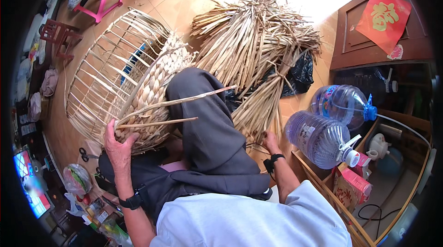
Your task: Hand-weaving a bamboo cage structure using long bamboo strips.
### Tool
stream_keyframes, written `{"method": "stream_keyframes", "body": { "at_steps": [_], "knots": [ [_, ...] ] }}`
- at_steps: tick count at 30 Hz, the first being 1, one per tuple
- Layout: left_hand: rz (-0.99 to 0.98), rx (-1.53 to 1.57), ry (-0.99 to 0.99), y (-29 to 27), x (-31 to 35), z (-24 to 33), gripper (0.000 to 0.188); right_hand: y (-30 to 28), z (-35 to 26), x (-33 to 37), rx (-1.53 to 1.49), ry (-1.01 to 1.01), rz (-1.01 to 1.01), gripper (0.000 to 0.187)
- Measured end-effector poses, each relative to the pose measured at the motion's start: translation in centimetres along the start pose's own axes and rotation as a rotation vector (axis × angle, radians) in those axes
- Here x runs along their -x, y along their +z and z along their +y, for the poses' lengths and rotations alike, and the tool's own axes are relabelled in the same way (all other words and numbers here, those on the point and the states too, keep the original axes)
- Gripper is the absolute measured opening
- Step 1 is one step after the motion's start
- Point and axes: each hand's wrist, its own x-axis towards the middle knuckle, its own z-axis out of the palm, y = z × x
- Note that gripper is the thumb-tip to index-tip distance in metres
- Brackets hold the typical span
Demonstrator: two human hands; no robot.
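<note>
A half-woven basket (146, 83) leans against my left knee, its open frame of thin ribs on the left and thick pale braiding on the right. My left hand (119, 144) grips its near edge, thumb apart from the fingers. Two loose dried stalks (184, 100) stick out from that spot across my dark trousers. To the right, my right hand (271, 142) is closed at the lower end of a bundle of dried stalks (260, 104); its fingertips are partly hidden. Beyond lies a large heap of the same stalks (244, 39), partly on a black plastic bag (300, 74).
Two big clear water bottles (316, 138) stand at my right beside an open wooden drawer (323, 191). A brown cabinet door (346, 39) carries a red paper. Scissors (86, 155) lie at the left. A pink stool (104, 2) stands far left on the tiled floor.
</note>
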Motion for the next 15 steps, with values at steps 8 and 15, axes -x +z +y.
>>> {"method": "stream_keyframes", "body": {
  "at_steps": [8, 15],
  "knots": [
    [0.043, 0.004, -0.023, -0.9, 0.8, -0.7, 0.080, 0.5, -4.3, -1.7, 0.133, 0.222, 0.179, 0.036],
    [0.003, 0.045, -0.040, 0.6, 0.1, -0.3, 0.079, 0.7, 1.5, -12.8, -0.522, 0.520, 0.060, 0.046]
  ]
}}
